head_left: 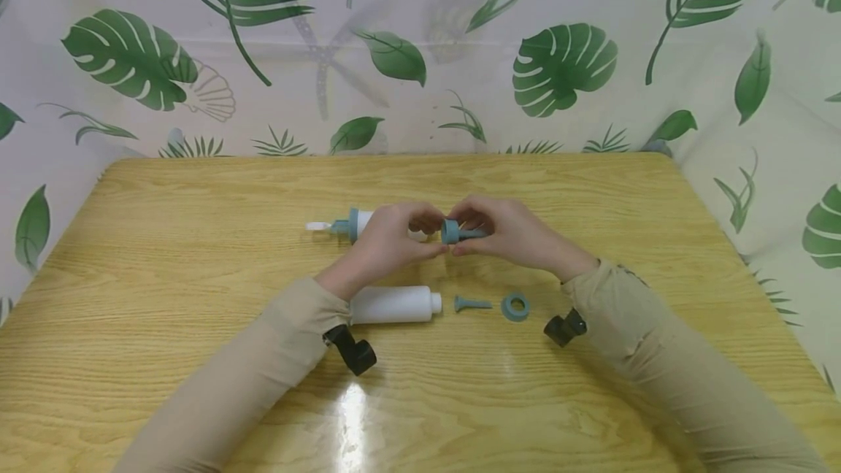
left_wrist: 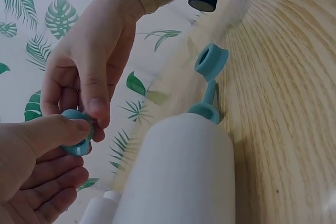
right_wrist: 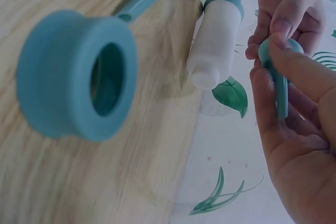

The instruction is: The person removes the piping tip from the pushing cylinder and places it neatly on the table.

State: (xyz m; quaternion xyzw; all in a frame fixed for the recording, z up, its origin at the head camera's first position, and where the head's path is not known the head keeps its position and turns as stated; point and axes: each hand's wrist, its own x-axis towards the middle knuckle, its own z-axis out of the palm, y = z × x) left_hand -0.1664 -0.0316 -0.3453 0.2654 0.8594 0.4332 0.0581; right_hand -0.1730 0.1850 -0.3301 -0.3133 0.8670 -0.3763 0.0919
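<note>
Both hands meet over the far middle of the table at a small teal collar (head_left: 450,231) with a narrow teal stem (head_left: 470,234) pointing right. My left hand (head_left: 402,236) pinches the collar's left side between thumb and fingers. From the other side, my right hand (head_left: 515,236) grips it, its thumb across the collar and the stem lying along its fingers in the right wrist view. Below the hands lie a white bottle (head_left: 394,304) on its side, a loose teal stem piece (head_left: 473,304) and a teal ring (head_left: 515,306).
Behind my left hand lies another white bottle (head_left: 363,222) with a teal collar and a white-tipped nozzle (head_left: 320,226), partly hidden. The wooden table (head_left: 197,261) ends at a leaf-printed cloth (head_left: 460,93). A black wrist camera (head_left: 355,352) hangs from each sleeve.
</note>
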